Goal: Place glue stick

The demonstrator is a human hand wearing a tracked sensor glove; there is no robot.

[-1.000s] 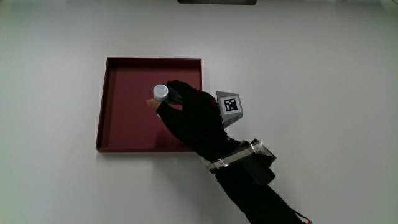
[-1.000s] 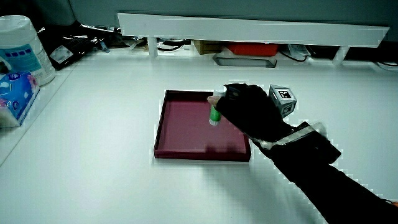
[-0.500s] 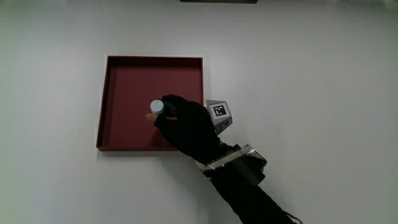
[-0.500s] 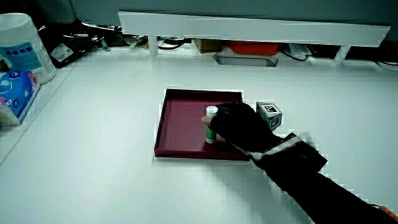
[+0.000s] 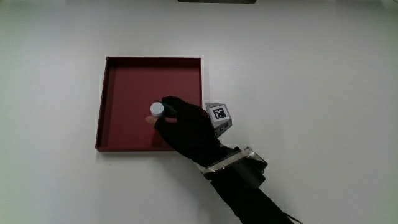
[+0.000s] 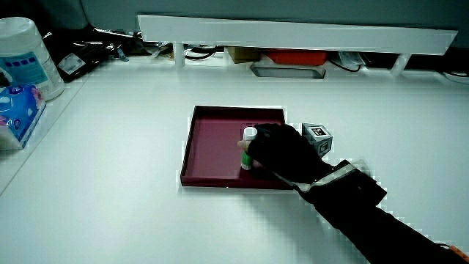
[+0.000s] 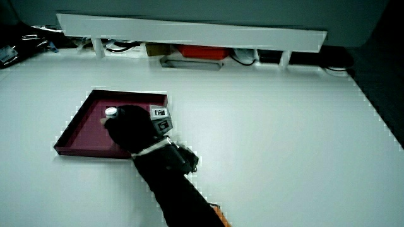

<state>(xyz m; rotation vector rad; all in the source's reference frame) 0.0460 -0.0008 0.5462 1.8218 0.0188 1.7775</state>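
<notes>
A glue stick (image 5: 158, 110) (image 6: 248, 149) (image 7: 111, 114) with a white cap and green body stands upright inside a dark red square tray (image 5: 124, 81) (image 6: 211, 139) (image 7: 82, 120). It is in the part of the tray nearer to the person. The hand (image 5: 183, 127) (image 6: 282, 150) (image 7: 129, 126) reaches over the tray's near rim, fingers wrapped around the stick. The stick's lower end looks to be at the tray floor. The patterned cube (image 5: 219, 114) rides on the glove's back, and the glove hides most of the stick's body.
A low white partition (image 6: 293, 33) (image 7: 189, 28) runs along the table's edge farthest from the person, with cables and an orange item under it. A white tub (image 6: 26, 55) and a blue packet (image 6: 18, 110) stand at the table's side edge in a side view.
The hand has lowered the glue stick into the tray and brought it nearer to the person. It has barely moved in the last half second.
</notes>
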